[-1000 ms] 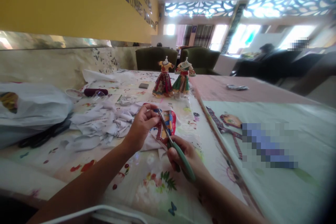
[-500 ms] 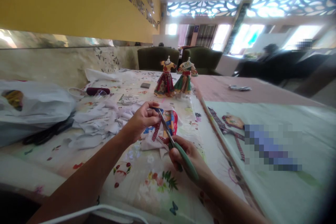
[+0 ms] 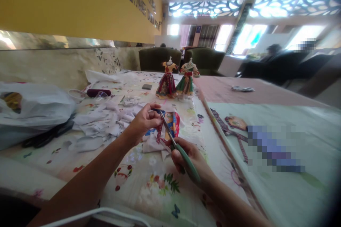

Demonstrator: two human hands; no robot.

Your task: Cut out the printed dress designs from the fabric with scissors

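On the flowery counter (image 3: 138,191), near its right edge, green scissors (image 3: 183,151) cross bright cloth (image 3: 175,124). The right hand (image 3: 199,162) is curled round their handles; the left hand (image 3: 144,126) pinches a blue bit (image 3: 157,110), mostly hidden. By the left edge, a white bag (image 3: 39,103) is cut off.

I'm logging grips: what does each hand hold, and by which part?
The right hand holds the scissors by the green handles. The left hand pinches the patterned cloth near the blade tips; the exact spot is hidden.
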